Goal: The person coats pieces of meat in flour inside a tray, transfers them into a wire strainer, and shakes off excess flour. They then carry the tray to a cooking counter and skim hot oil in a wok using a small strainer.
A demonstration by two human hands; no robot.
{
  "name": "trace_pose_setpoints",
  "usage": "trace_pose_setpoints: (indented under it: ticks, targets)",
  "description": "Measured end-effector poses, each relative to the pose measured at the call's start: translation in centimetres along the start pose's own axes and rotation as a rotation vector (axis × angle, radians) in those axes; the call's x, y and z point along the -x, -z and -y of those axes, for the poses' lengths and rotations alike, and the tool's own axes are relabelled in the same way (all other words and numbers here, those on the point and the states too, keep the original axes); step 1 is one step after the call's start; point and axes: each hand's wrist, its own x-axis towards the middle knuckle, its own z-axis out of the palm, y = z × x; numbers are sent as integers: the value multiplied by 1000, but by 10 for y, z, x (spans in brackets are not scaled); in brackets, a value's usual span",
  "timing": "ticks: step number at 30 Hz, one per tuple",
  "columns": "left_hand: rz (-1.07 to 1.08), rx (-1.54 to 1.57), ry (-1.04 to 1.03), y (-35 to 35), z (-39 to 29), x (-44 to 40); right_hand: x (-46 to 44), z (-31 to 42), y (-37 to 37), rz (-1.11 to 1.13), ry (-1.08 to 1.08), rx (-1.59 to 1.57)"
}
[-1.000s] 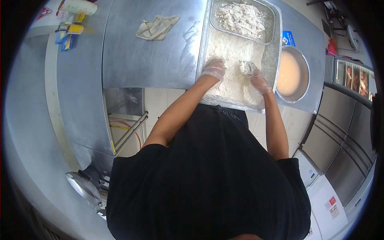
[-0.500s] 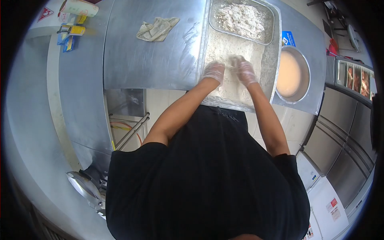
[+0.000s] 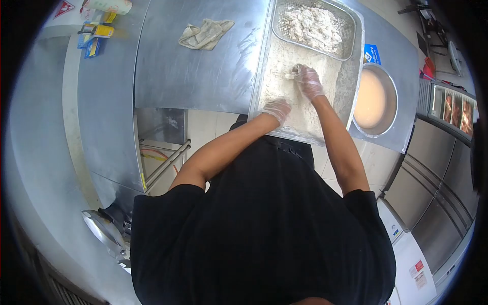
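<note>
A large metal tray (image 3: 258, 76) holds a bed of pale flour (image 3: 277, 58). At its far end sits a wire basket (image 3: 351, 38) with floury, lumpy pieces (image 3: 312, 28) inside. My right hand (image 3: 308, 81), in a clear glove, is closed on a flour-coated piece (image 3: 295, 72) over the middle of the flour. Nearer to me, my gloved left hand (image 3: 277, 109) rests low at the flour on the tray's near left side. Its fingertips are hard to make out against the flour.
Right of the tray stands a round metal bowl (image 3: 392, 104) of pale orange liquid, with a blue box (image 3: 372, 54) behind it. A crumpled cloth (image 3: 206, 34) lies on the steel table (image 3: 193, 76) to the left. Yellow and blue packages (image 3: 103, 31) are at the far left.
My right hand has moved left and slightly away from me, with the coated piece at its fingers. My left hand has come nearer to my body.
</note>
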Motion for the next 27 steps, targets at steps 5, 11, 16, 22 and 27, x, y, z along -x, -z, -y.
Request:
trace_pose_setpoints:
  ticks: [5,11,16,22,27]
  targets:
    - [-22,-24,19,0,-4,-4,7,-16,-4,-94,-71,-292]
    - [76,33,96,31,-2,7,19,37,72,-55,-544,-1173]
    - [3,161,191,28,5,0,-2,18,114,-151,-313,-1253]
    - [-113,379,146,117,4,-33,12,14,128,-333,-271,-1136]
    - [-542,40,83,199,4,-58,43,-28,55,-140,-454,-397]
